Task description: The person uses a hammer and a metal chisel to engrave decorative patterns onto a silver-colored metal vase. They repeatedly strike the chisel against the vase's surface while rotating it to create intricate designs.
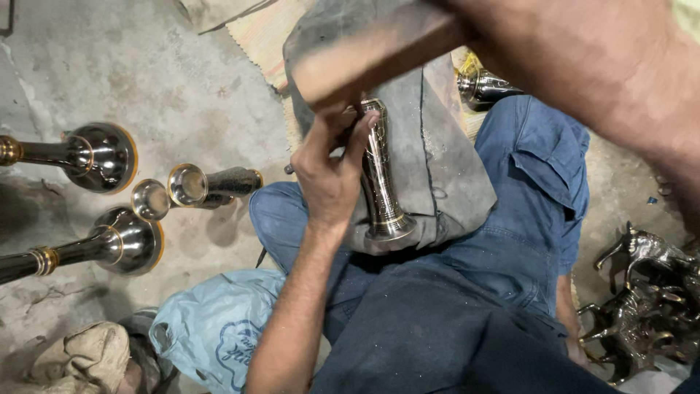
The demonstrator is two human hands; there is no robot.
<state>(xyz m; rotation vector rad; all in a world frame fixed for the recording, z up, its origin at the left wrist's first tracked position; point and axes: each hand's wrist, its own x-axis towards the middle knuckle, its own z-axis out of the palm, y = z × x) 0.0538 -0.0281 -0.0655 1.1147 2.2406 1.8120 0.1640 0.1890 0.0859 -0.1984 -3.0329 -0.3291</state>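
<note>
My left hand [329,174] grips a shiny engraved metal tube [380,186] with a flared lower end. It presses the tube upright against a grey padded block [445,157] that rests on my lap in blue jeans. My right arm comes in from the top right, blurred by motion. My right hand [490,28] holds a blurred wooden mallet [364,55] just above the top of the tube. The grip itself is smeared.
On the concrete floor at left lie two large flared metal stands [102,157] [124,241] and two small flared pieces [191,184]. A blue plastic bag [211,328] and a cloth bundle [84,357] sit at lower left. Dark metal animal figures [649,299] stand at right. Another shiny piece [483,86] lies behind the block.
</note>
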